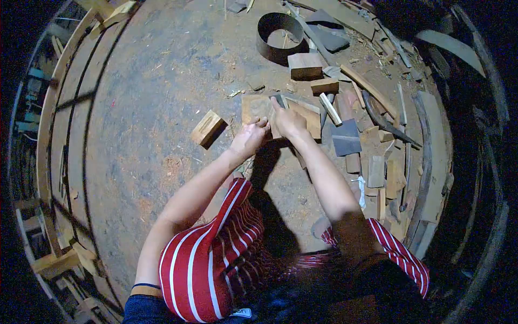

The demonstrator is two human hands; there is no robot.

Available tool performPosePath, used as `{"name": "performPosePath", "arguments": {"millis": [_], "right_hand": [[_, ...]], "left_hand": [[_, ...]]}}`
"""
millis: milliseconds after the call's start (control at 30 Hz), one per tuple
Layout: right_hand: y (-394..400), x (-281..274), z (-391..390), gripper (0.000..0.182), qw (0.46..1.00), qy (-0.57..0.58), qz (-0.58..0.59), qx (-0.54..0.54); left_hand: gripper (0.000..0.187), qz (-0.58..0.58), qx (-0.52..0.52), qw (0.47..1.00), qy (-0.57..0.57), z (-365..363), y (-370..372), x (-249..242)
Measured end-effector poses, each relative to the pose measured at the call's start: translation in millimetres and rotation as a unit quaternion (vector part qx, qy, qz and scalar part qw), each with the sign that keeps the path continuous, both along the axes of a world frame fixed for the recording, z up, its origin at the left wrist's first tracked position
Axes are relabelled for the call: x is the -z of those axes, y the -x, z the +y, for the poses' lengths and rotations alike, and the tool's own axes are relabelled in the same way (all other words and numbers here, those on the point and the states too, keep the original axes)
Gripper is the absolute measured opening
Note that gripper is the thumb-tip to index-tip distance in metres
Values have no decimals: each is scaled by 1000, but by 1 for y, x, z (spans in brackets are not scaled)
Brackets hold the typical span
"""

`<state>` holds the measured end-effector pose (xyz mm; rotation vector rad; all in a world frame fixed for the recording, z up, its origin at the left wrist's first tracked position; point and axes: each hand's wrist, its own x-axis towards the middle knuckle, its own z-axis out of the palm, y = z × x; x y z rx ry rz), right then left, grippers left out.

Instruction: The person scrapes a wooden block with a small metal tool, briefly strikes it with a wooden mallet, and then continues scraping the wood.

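Observation:
My left hand (250, 139) is closed, its fingers curled at the near side of a pale wooden board (255, 103) on the ground. What those fingers hold, if anything, is hidden. Beside it, my right hand (290, 123) is closed too, with the forefinger stretched forward along a small dark piece (278, 100) on the board. Its other fingers are bent under and mostly out of sight. Right of that hand lies a wooden block (311, 120) with a pale top, partly covered by the hand. A grooved wooden block (209, 128) lies apart on the left.
A dark metal ring (263, 42) stands beyond my hands, near a wood block (305, 66) and a smaller block (325, 86). A dark square sheet (346, 137) and several offcuts lie to the right. A slatted wooden frame (46, 127) edges the left side.

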<state>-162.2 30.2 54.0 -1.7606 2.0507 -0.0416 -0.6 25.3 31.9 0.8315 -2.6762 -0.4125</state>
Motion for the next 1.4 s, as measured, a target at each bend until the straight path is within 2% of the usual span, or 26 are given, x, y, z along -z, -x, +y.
{"name": "performPosePath", "arguments": {"millis": [200, 333, 467, 633, 700, 833, 967, 1000, 1033, 1100, 1233, 1300, 1367, 1400], "right_hand": [[3, -25, 60, 61, 999, -46, 7, -26], [7, -15, 41, 58, 1000, -24, -5, -5], [9, -10, -3, 59, 998, -45, -24, 27], [11, -19, 40, 57, 998, -59, 10, 0], [12, -19, 57, 62, 998, -58, 14, -12], [12, -12, 27, 60, 999, -31, 4, 24], [13, -5, -6, 58, 999, -21, 11, 32], [13, -6, -1, 59, 999, -17, 6, 28], [12, -11, 8, 59, 1000, -16, 11, 23], [6, -15, 35, 60, 999, -28, 20, -18], [-1, -12, 49, 62, 999, -10, 11, -33], [-3, -14, 26, 59, 1000, -11, 11, -20], [-7, -14, 0, 55, 998, -57, 22, -16], [-8, -13, -6, 53, 998, -60, 26, -10]], "left_hand": [[25, 12, -2, 1000, 1, 0, -2, 0], [26, -8, 3, 1000, -8, 1, 0, 15], [25, -27, -5, 1000, -1, 2, -1, 2], [28, -36, -15, 999, -39, 2, -2, -4], [28, -30, -12, 999, -42, 2, -2, -3], [29, -3, -6, 1000, -1, 0, 0, 8], [28, 3, -2, 1000, -13, 0, 1, 4], [36, -56, -18, 996, -67, -2, 1, 6], [36, -51, -24, 996, -66, -3, 3, 4], [24, 16, -9, 999, -43, 1, 0, 0], [21, 25, 11, 999, -27, -2, -2, 9], [20, -1, 10, 999, -43, -2, 4, 3], [39, -97, -13, 992, -80, -2, 4, -6], [42, -107, -13, 990, -86, 0, 3, -12]]}}
